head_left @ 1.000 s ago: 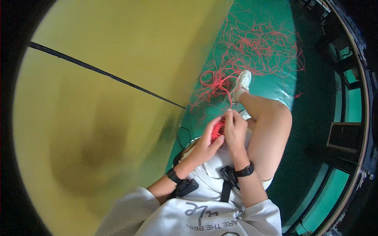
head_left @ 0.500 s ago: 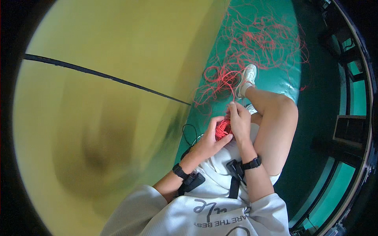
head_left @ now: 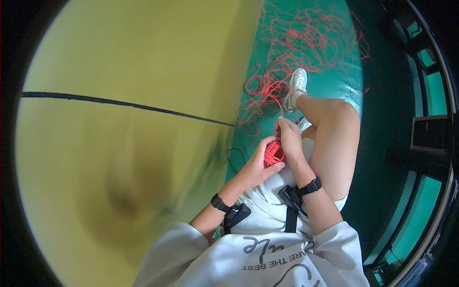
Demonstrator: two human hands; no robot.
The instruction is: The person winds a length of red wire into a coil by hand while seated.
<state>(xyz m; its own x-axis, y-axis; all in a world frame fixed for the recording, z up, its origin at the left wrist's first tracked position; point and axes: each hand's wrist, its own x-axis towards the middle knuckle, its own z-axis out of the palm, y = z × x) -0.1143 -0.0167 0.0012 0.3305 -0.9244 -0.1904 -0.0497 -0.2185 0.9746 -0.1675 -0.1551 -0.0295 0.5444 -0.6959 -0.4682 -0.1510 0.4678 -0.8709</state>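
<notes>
A ball of red cord sits in my left hand, whose fingers and thumb curl round it above my lap. Just to the right and slightly farther off, my right hand pinches the strand of cord at the ball's far side. From those fingertips the strand runs forward to a loose, tangled heap of red cord on the green mat. Part of the ball is hidden behind my fingers.
The green mat stretches ahead under my crossed legs and white shoe. A yellow padded wall with a dark seam stands close on the left. Near it lies a thin black cable. Dark floor and framed panels are on the right.
The view has shifted a little. My right hand has turned over slightly and lies closer to the ball, which shows more fully now. My left hand keeps its hold.
</notes>
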